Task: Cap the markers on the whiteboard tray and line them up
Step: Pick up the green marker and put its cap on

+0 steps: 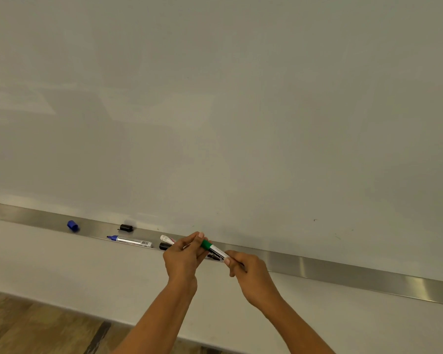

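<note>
I hold a green marker [214, 249] just above the metal whiteboard tray [343, 270]. My left hand [184, 256] pinches its green cap end, and my right hand [251, 274] grips the barrel's other end. On the tray to the left lie an uncapped blue marker [129, 241], a loose blue cap [72, 225] and a loose black cap [126, 228]. A white marker [167, 238] and a black piece [164, 246] lie partly hidden behind my left hand.
The whiteboard [215, 111] fills the wall above the tray. Below the tray is a pale wall strip [62, 264], and wooden floor [36, 328] shows at the lower left. The tray runs on to the right with nothing on it.
</note>
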